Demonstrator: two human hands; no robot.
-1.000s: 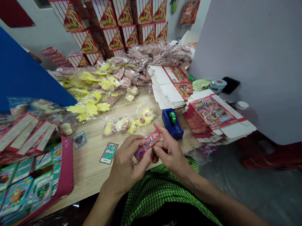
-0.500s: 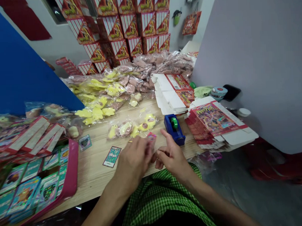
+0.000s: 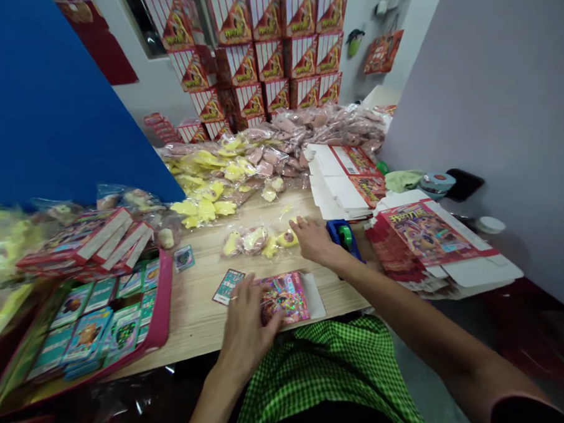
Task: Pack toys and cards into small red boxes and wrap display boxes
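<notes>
Resting on one shiny red box (image 3: 290,293), my left hand (image 3: 247,316): thumb and fingers apart over its left end; grip, I cannot tell. Box: lying on the worktop (image 3: 199,302), near edge, white flap (image 3: 315,295) at right. My right hand (image 3: 312,239): fingers stretched over the right end of one bagged yellow toy (image 3: 286,239); whether they clasp it, I cannot tell. Two further bagged toys (image 3: 256,239): to its left. One green card (image 3: 226,287): just left of my left fingers. One blue tape dispenser (image 3: 345,235): partly behind my right forearm (image 3: 402,306).
</notes>
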